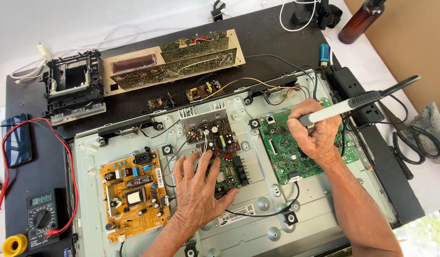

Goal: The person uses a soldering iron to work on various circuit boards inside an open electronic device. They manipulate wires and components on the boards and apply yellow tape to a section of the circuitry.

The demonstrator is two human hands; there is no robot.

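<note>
- Soldering iron [353,103]: white barrel, black grip and cord, upper right of centre; tip end hidden inside the fist, over the green main board [282,152].
- Right hand [315,133]: fingers curled tight around the iron's barrel.
- Left hand [201,185]: centre of frame, palm down, fingers spread flat, gripping nothing; rests on a small dark circuit board [232,173].
- Brown board [211,134]: just above the left hand's fingertips, carrying capacitors.
- Grey metal television back panel [263,223]: bears all the boards.
- Orange power supply board [132,192]: lower left of the panel.
- Multimeter [41,219]: lower left of frame, red lead [5,176] looping upward.
- Yellow solder reel [14,245]: bottom left corner.
- Long tan circuit board [175,62]: top centre, on the black mat [277,38].
- Scissors [413,143]: right edge.
- Brown bottle [360,21]: upper right.
</note>
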